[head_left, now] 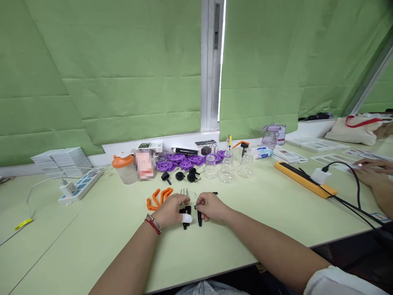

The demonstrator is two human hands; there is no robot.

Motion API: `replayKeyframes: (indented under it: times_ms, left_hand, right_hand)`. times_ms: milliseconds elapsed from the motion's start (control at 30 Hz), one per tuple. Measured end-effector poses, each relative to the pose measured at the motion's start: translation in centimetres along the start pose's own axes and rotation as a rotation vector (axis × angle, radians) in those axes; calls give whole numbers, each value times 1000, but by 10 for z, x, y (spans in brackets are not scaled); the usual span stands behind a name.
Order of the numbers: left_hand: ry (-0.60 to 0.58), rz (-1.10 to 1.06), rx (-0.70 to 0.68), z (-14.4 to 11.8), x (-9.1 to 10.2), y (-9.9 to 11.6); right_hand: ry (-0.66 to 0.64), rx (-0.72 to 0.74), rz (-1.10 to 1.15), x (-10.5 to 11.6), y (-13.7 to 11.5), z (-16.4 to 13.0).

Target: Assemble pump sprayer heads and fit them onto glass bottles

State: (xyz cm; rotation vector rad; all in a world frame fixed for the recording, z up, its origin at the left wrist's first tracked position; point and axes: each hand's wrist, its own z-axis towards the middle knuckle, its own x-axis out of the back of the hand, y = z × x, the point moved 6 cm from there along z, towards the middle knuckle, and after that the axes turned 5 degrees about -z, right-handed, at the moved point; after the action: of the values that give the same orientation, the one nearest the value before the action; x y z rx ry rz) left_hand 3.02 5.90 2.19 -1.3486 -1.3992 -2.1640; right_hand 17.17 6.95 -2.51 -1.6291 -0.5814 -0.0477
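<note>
Both forearms rest on the table (92,229); left hand (172,211) grips a black part (186,216), right hand (211,207) pinches a black rod (199,216), mid-assembly; joining them needs careful alignment

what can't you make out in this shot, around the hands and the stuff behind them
Head view only:
- Small black parts under the left hand and right hand: mostly covered by fingers, shape unclear.
- Thin metal pins: too small to count.
- Object beside the orange-lidded cup: blurred out.
- Box labels: too small to read.
- Another person's hands: cut off by the right edge.
</note>
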Motion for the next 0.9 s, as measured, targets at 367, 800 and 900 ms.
replayKeyframes:
  times_ms: [367, 800, 900]
  left_hand:
    - [-68, 95, -25, -4, -2, 3]
    - [-36, 21, -1, -4, 5, 6]
    - [-9, 12, -14, -2, 5, 7]
  right_hand:
    - [-30, 65, -105, -20, -13, -4]
    - [218, 294, -621, 82, -23, 23]
    - [147, 233, -600, 84, -6, 24]
